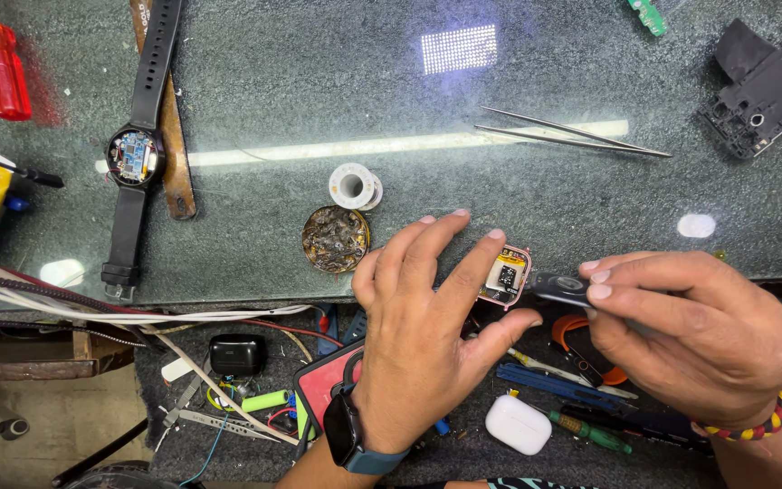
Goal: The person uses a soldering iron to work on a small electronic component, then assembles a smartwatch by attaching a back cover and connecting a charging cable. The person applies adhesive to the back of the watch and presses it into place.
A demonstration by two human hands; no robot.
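Glossy dark glass worktop [518, 72], cluttered. Left hand [427, 335] fingers pinch small opened pink-rimmed square watch case [505, 275] at worktop's near edge; right hand [699, 335] fingers closed on dark tool [558, 288] (tip at case). Slip likely gouges board or battery.
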